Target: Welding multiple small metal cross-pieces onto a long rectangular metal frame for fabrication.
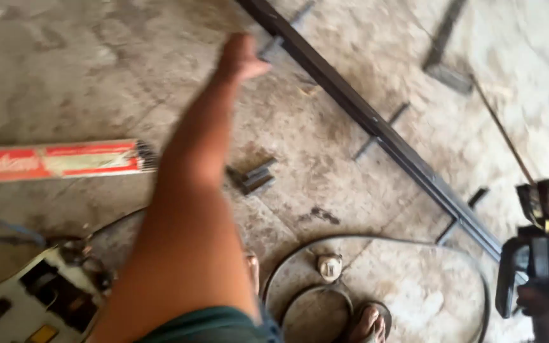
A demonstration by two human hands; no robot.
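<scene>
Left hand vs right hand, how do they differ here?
The left hand is stretched far out toward the long dark steel bar on the concrete floor, holding nothing; the right hand stays close at the frame's edge, gripping a black welding electrode holder. The left shows clearly; the right is mostly hidden. Both are bare.

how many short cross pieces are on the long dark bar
3 clear ones on the long dark bar: one by the left hand at, one mid-bar, one lower. More may lie outside the frame.
</scene>
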